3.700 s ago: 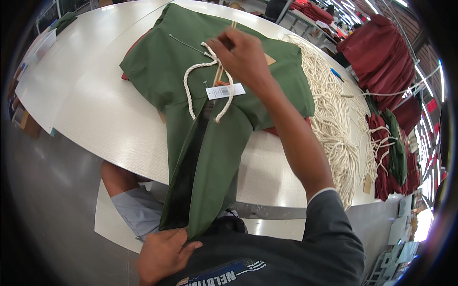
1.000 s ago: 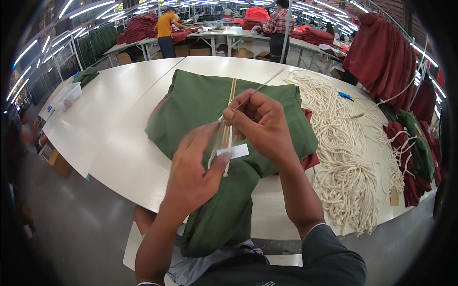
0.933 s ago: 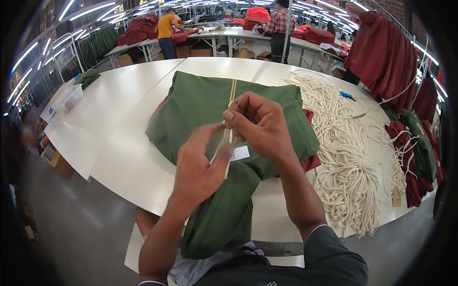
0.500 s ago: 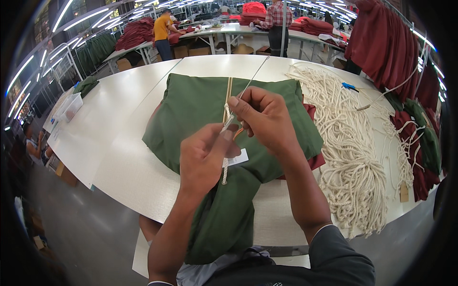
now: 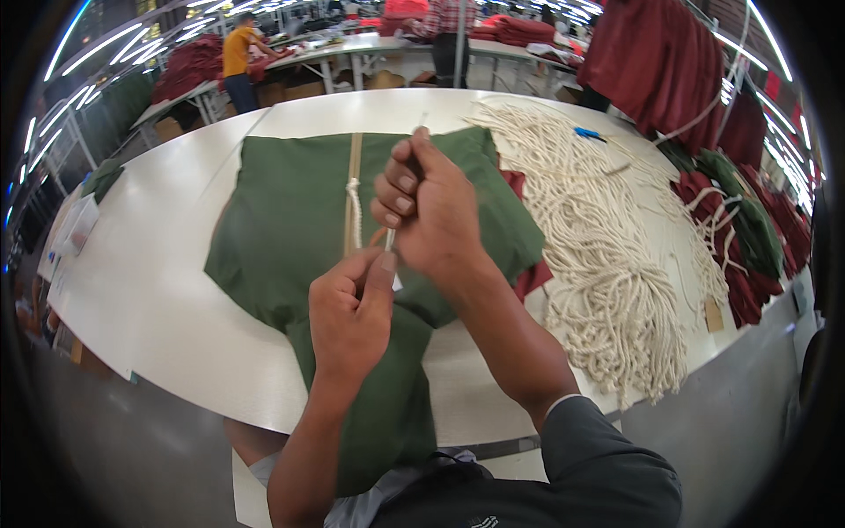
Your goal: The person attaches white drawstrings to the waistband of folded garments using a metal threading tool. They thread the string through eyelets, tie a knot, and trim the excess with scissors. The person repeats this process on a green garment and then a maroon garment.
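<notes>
A dark green fabric piece [image 5: 286, 202] is spread before me, with a tan strip [image 5: 356, 151] running down it. Along that strip lies a knotted white cord [image 5: 355, 211]. My left hand [image 5: 350, 308] pinches a thin white cord end [image 5: 390, 239] between thumb and forefinger. Just above and to its right, my right hand [image 5: 431, 202] is closed round a slim metal rod, whose blurred tip [image 5: 424, 119] sticks out past the fingers. Something orange [image 5: 378, 236] shows beside the cord between the hands. A white label is mostly hidden behind the left hand.
A large heap of off-white cords [image 5: 607, 282] covers the table's right side. Blue thread snips [image 5: 588, 134] lie at its far edge. Red and green fabric [image 5: 735, 224] hangs at far right. A clear bin [image 5: 77, 224] stands left. People work at tables behind.
My right hand has turned upright and closed its fingers further round the rod, rising off the left hand. The left hand has moved slightly down. The whole view has shifted.
</notes>
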{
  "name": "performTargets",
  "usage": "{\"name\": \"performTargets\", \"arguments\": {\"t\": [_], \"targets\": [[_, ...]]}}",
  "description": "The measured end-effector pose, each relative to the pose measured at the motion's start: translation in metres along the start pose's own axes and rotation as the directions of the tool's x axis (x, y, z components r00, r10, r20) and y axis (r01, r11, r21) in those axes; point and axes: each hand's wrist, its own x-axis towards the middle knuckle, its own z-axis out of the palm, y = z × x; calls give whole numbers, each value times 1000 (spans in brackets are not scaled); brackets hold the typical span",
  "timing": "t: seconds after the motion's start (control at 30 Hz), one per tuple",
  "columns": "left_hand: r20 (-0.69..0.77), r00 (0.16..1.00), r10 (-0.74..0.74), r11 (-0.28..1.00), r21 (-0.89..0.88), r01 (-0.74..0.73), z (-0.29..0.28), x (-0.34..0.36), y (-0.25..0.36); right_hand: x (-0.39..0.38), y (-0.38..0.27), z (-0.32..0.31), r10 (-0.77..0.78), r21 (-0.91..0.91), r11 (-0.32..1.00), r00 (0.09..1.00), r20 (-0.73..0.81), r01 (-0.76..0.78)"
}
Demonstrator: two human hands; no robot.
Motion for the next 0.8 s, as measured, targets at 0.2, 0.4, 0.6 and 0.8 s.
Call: {"name": "performTargets", "arguments": {"t": [0.2, 0.4, 0.6, 0.8], "targets": [[-66, 985, 157, 971, 194, -142, 28, -5, -13, 16, -12, -16, 26, 24, 999, 994, -102, -24], [-46, 995, 91, 983, 162, -83, 33, -4, -19, 28, -15, -30, 15, 62, 998, 989, -149, -6], [-21, 1000, 4, 976, 219, 1, 31, -36, -13, 54, -18, -50, -51, 189, 976, 953, -299, 111], [-47, 990, -131, 972, 192, 138, -5, -98, -11, 39, -114, -72, -376, -38, 925, 903, -209, 377]]}}
